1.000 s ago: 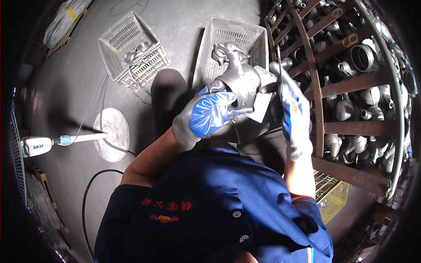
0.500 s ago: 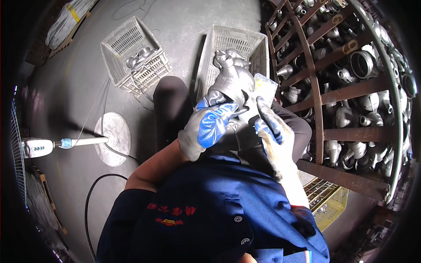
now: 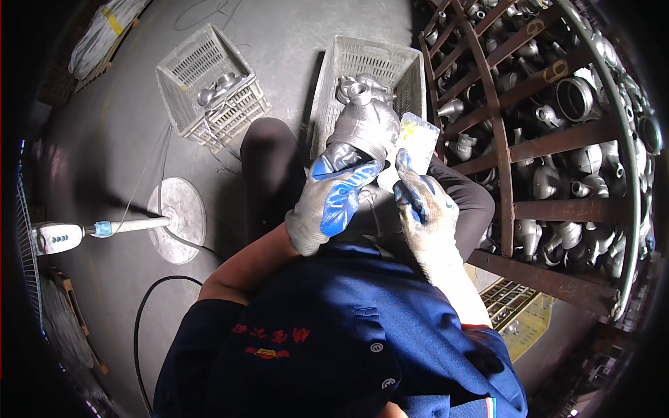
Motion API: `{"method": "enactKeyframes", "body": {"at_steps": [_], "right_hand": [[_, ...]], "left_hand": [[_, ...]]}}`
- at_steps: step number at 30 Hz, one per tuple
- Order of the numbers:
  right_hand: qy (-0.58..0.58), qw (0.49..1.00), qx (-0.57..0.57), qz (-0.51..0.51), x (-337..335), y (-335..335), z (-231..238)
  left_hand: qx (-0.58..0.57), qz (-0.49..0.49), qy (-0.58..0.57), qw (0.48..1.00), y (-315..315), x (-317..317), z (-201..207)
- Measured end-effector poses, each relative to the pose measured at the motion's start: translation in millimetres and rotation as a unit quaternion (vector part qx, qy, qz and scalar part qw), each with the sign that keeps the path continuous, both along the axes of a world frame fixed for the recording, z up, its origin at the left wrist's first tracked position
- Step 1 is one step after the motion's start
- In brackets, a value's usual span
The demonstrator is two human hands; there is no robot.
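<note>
My left hand (image 3: 326,205), in a grey glove with a blue coated palm, is closed on a grey metal casting (image 3: 364,125). The casting has a narrow neck pointing away from me and a wide ribbed mouth tilted toward me. My right hand (image 3: 426,209), in a similar, dirtier glove, is just right of the casting's mouth, fingers bent together. Whatever is between those fingers is hidden. Beyond its fingertips a pale rectangular piece (image 3: 419,143) with yellow marks shows above my right knee. Whether that hand grips it I cannot tell.
A grey plastic crate (image 3: 376,50) with more castings stands ahead of me. Another crate (image 3: 182,97) is farther left. On the right, a rusty metal rack (image 3: 498,132) holds many castings. A fan's round base (image 3: 182,237) and cable are left; a yellow crate (image 3: 533,334) sits lower right.
The casting has turned more upright, its neck shifting slightly right. My right hand has moved a little left, its fingers drawing in closer together.
</note>
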State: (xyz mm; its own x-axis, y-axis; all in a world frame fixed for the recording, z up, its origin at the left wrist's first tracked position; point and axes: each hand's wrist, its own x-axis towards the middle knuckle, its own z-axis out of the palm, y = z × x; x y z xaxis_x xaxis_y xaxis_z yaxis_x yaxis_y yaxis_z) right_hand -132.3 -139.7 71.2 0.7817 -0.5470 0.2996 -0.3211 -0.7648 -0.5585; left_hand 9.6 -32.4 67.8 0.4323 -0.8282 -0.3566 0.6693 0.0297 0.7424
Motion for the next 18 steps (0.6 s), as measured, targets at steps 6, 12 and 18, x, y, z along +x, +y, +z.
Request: {"method": "enactKeyframes", "body": {"at_steps": [6,12,18], "right_hand": [[0.030,0.999,0.032,0.005,-4,-3,-1],[-0.092,0.936,0.340,-0.015,-7,-6,-4],[-0.070,0.927,0.369,0.004,-3,-6,6]], "left_hand": [[-0.029,0.033,0.165,0.985,0,3,-6],[-0.237,0.014,0.136,0.962,-3,12,-22],[-0.175,0.002,0.213,0.961,3,2,-17]]}}
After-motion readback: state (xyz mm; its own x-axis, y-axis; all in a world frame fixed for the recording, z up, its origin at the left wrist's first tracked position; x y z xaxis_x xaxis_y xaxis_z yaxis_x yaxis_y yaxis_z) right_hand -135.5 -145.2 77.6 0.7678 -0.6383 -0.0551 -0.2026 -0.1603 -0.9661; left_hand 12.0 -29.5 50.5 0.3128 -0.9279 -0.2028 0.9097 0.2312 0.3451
